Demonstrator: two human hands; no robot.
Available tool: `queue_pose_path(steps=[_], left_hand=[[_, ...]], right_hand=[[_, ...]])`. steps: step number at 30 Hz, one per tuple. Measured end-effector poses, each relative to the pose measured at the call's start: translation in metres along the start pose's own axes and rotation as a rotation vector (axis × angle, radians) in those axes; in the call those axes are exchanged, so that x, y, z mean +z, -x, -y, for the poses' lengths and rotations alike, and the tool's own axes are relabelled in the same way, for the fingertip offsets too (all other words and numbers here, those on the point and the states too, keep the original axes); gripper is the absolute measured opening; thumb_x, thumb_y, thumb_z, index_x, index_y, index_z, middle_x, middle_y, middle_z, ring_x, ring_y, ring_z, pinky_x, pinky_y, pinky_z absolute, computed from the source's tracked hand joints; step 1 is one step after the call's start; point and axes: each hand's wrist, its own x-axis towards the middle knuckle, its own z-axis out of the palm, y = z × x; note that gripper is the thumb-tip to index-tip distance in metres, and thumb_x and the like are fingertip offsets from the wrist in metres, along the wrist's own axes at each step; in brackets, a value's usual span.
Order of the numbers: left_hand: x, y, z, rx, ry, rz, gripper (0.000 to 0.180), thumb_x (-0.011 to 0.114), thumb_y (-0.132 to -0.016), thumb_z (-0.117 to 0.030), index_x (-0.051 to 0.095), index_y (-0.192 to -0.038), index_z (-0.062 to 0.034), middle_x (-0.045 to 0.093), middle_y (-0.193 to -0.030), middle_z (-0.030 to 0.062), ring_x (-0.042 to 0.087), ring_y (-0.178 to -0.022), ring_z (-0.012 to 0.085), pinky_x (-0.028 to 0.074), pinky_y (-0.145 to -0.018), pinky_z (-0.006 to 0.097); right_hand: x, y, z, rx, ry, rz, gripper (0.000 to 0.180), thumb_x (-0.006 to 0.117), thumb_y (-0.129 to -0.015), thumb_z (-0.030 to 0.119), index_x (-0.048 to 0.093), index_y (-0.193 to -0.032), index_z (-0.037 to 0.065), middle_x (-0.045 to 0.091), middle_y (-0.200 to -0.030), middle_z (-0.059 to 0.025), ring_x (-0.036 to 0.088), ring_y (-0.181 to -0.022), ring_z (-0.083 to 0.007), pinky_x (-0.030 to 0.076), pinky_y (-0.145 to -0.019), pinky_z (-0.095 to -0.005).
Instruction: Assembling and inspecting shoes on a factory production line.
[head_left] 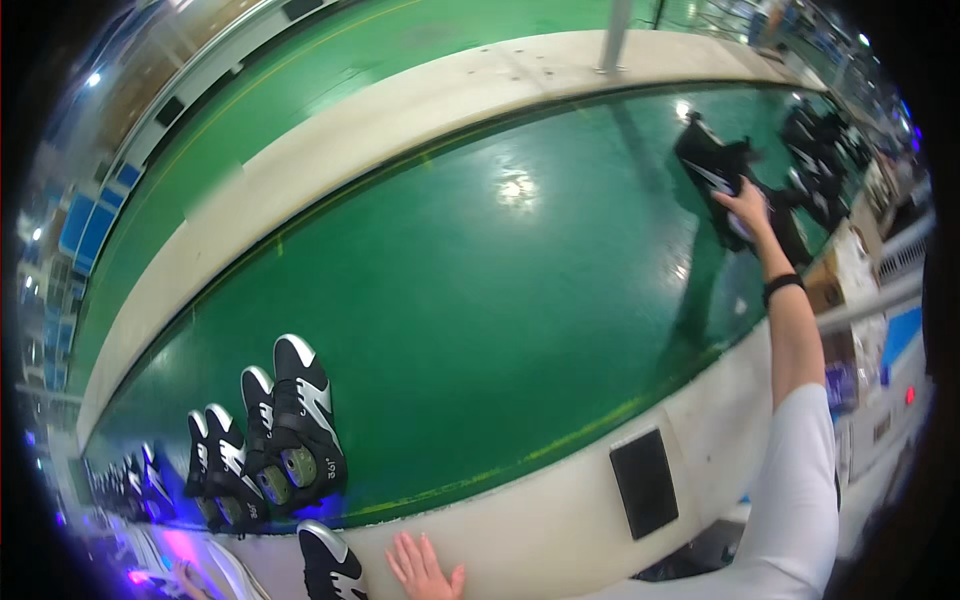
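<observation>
At the far right my right hand (748, 212) reaches out over the green surface, fingers closed around a black shoe (708, 165) with a white mark. Dark shoe parts show on both sides of that hand; whether it holds one shoe or a pair I cannot tell. My left hand (425, 570) lies with its fingers spread on the pale ledge (490, 545) at the bottom. Beside it, to the left, is a black shoe with a silver toe (328, 556), its lower part cut off by the picture's edge.
A pair of black-and-white shoes (303, 420) stands on the green belt (480, 330) at the left, with several more pairs farther left. More dark shoes (815, 150) lie beyond my right hand. A black rectangular plate (644, 484) is on the near ledge. Cardboard boxes (850, 265) stand right.
</observation>
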Motion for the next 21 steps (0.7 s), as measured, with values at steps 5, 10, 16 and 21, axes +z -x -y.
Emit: queue_pose_path(steps=[5,10,16,21], left_hand=[[-0.004,-0.007,0.002,0.014,-0.431,0.036,0.061,0.056,-0.092,-0.043,0.048,-0.13,0.0044,0.045,-0.135,0.0284,0.044,-0.127,0.0386,0.031,-0.107,0.055],[0.014,-0.004,0.022,0.081,-0.264,0.1,0.078,0.049,-0.089,-0.057,0.036,-0.145,-0.0036,0.029,-0.151,0.0222,0.024,-0.143,0.0321,0.018,-0.114,0.055],[0.006,0.011,0.016,0.055,-0.222,-0.018,0.077,0.048,-0.092,-0.05,0.024,-0.149,-0.0048,0.021,-0.155,0.0178,0.018,-0.145,0.0305,0.015,-0.116,0.052],[0.02,0.028,0.04,0.136,0.05,-0.126,0.079,0.057,-0.09,-0.04,0.019,-0.151,-0.006,0.015,-0.157,0.0182,0.012,-0.147,0.0316,0.01,-0.117,0.053]], right_hand=[[0.03,-0.026,-0.009,0.305,0.117,0.073,0.112,0.066,-0.064,0.076,0.038,-0.142,0.001,0.05,-0.133,-0.0293,0.05,-0.124,-0.0411,0.039,-0.103,-0.0456],[0.027,-0.077,-0.072,-0.229,-0.283,-0.232,0.093,0.075,-0.077,0.046,0.036,-0.14,-0.01,0.041,-0.144,-0.0236,0.042,-0.131,-0.0314,0.029,-0.111,-0.0359],[0.103,0.061,0.075,-0.261,-0.913,0.088,0.071,0.075,-0.081,0.017,0.04,-0.14,-0.001,0.06,-0.118,-0.0122,0.058,-0.1,-0.0206,0.046,-0.088,-0.0303],[-0.028,0.216,0.286,-0.238,-1.032,0.86,0.057,0.076,-0.074,0.011,0.051,-0.123,-0.003,0.06,-0.105,-0.0089,0.058,-0.088,-0.0146,0.049,-0.076,-0.0297]])
